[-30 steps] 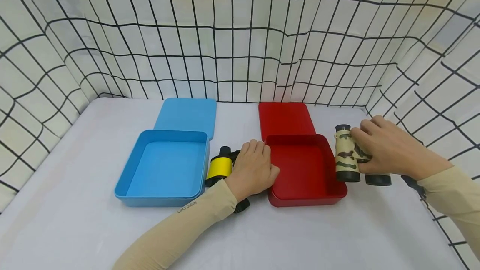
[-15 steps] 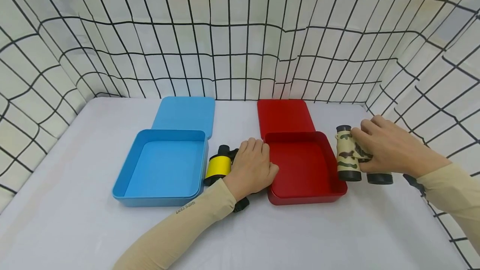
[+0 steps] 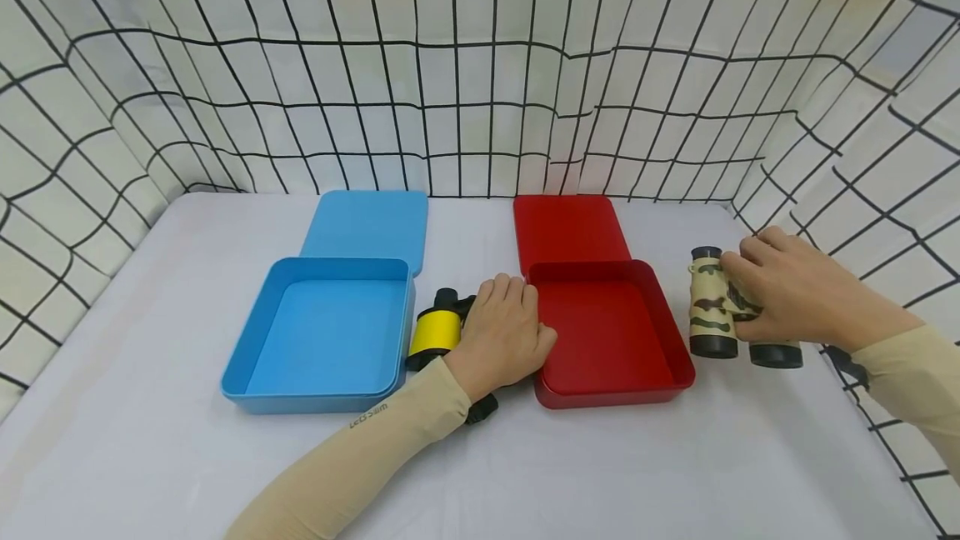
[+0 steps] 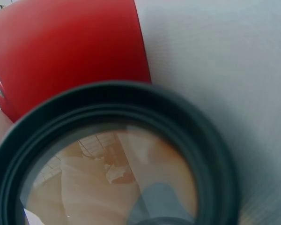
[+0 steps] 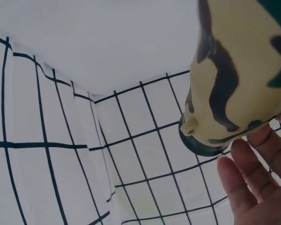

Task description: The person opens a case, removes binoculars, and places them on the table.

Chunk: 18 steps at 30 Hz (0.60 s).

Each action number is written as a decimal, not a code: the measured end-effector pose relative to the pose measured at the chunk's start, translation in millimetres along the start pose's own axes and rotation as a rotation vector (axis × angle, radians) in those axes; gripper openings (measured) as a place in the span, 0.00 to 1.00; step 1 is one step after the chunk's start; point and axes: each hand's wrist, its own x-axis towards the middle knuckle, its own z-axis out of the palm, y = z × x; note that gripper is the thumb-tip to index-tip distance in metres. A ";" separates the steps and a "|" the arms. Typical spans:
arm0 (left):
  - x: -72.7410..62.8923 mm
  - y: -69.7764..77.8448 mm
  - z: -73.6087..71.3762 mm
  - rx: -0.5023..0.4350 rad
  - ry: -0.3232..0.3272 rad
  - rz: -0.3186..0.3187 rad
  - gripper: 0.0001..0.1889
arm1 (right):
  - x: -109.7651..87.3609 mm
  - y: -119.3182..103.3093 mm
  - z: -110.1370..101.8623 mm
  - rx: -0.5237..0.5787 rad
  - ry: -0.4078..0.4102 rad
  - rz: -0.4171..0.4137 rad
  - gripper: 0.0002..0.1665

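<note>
Between the two boxes, my left hand lies over black-and-yellow binoculars and grips their middle. Much of that pair is hidden beneath the hand and sleeve. A large round binocular lens fills the lower part of the left wrist view, in front of the red box wall. Right of the red box, my right hand holds camouflage binoculars by the centre, thumb and fingers on either side. In the right wrist view, fingertips touch the patterned barrel.
A blue box stands on the left with its lid laid back behind it. Behind the red box lies its red lid. White cloth covers the table. A black wire grid over white sheeting encloses the back and sides.
My right hand has moved slightly to the right with the camouflage binoculars, away from the red box. The left hand stays on the black-and-yellow pair. The head view has shifted a little.
</note>
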 end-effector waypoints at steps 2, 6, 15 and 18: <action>0.0 -0.1 0.1 -0.005 -0.001 -0.001 0.12 | -1.0 1.2 0.9 0.000 -0.006 0.003 0.39; -0.3 -0.5 1.0 -0.006 0.001 0.001 0.12 | -2.8 2.4 5.4 0.004 -0.018 -0.005 0.39; -0.3 -1.0 2.3 -0.011 0.026 0.003 0.11 | -3.0 2.9 17.1 0.002 -0.027 -0.035 0.40; 0.0 -1.0 2.6 -0.011 0.030 0.003 0.11 | -2.8 2.7 21.1 0.007 -0.047 -0.038 0.39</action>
